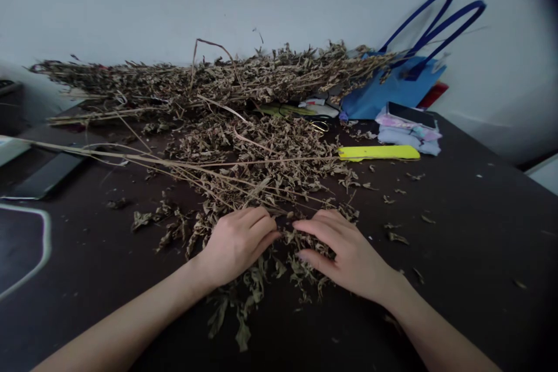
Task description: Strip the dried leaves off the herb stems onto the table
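Note:
My left hand (244,242) has its fingers curled together around part of a dried leafy stalk; grey-green leaves (244,308) spread out below it, and the grip itself is mostly hidden. Just to the right, my right hand (342,249) is open, thumb and forefinger apart, over crumpled dried leaves (303,273). Beyond both hands lies a loose heap of dried leaves (288,151). Long bare stalks (174,161) stretch across this heap from the left.
A thick bundle of dried plants (261,75) lies along the wall. At the right are a yellow strip (379,153), a phone (412,115) on folded cloth (410,136), and a blue bag (383,93). Scissors (320,126) lie behind the heap; a dark flat device (47,173) is left.

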`<action>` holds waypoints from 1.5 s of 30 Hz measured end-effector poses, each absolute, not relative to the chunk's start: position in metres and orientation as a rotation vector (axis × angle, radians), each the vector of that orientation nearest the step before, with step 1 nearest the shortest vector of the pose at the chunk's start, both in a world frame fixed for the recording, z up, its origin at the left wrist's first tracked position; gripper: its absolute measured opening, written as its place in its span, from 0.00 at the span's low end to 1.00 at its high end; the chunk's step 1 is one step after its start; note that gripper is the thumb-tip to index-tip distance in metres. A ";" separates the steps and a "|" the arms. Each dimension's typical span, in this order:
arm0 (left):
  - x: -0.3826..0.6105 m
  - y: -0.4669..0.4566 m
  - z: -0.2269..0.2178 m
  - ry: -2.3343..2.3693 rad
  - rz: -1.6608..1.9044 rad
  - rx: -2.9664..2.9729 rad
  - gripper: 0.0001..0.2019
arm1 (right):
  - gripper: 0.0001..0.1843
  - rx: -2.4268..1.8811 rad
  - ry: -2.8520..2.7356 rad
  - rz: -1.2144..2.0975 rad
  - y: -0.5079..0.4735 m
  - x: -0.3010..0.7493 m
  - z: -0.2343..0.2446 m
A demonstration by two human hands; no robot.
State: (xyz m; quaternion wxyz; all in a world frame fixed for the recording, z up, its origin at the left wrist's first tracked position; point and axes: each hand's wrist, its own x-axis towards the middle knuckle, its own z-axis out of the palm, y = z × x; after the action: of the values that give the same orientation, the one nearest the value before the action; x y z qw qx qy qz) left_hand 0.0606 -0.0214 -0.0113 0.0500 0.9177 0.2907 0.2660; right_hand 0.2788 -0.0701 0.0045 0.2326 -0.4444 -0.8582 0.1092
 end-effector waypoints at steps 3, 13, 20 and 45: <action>0.060 -0.021 -0.011 0.909 0.798 2.810 0.09 | 0.15 -1.222 -2.335 0.247 -0.069 0.280 0.003; 0.060 -0.019 -0.014 0.904 0.785 2.836 0.06 | 0.17 -1.291 -2.331 0.300 -0.069 0.278 0.003; 0.058 -0.020 -0.015 0.900 0.795 2.873 0.07 | 0.15 -1.266 -2.257 0.283 -0.071 0.279 0.006; 0.060 -0.027 -0.014 0.677 0.810 2.870 0.07 | 0.09 -1.229 -2.223 0.500 -0.072 0.262 -0.001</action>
State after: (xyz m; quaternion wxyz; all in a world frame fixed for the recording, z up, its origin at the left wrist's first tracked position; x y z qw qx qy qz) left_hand 0.0596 -0.0270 -0.0142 0.0416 0.9378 0.2211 0.2646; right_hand 0.2621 -0.0724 -0.0005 0.2730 -0.4567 -0.8261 0.1857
